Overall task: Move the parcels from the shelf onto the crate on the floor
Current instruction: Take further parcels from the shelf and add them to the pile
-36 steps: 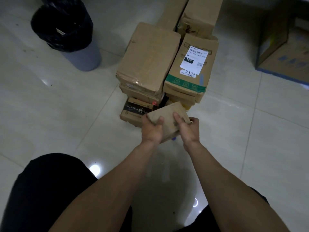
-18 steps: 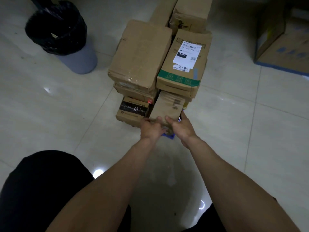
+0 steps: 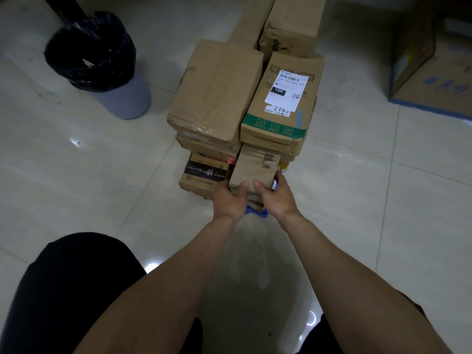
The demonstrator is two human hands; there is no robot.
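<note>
A small brown parcel (image 3: 255, 167) lies at the near end of a stack of cardboard parcels on the floor. My left hand (image 3: 228, 199) grips its near left corner and my right hand (image 3: 277, 198) its near right corner. A strip of the blue crate (image 3: 256, 213) shows under the stack between my wrists; the rest of it is hidden. A large plain carton (image 3: 217, 93) and a carton with a white label (image 3: 281, 103) top the stack. A box with a black band (image 3: 204, 175) sits low on the left.
A grey bin with a black bag (image 3: 102, 62) stands on the tiled floor at the far left. More cartons (image 3: 293, 21) rise behind the stack. A big open carton (image 3: 434, 72) sits at the far right. My dark-clothed knee (image 3: 63, 290) is at the lower left.
Both hands have carried the small parcel forward and down from a tilted hold in the air until it lies flat against the near end of the stack.
</note>
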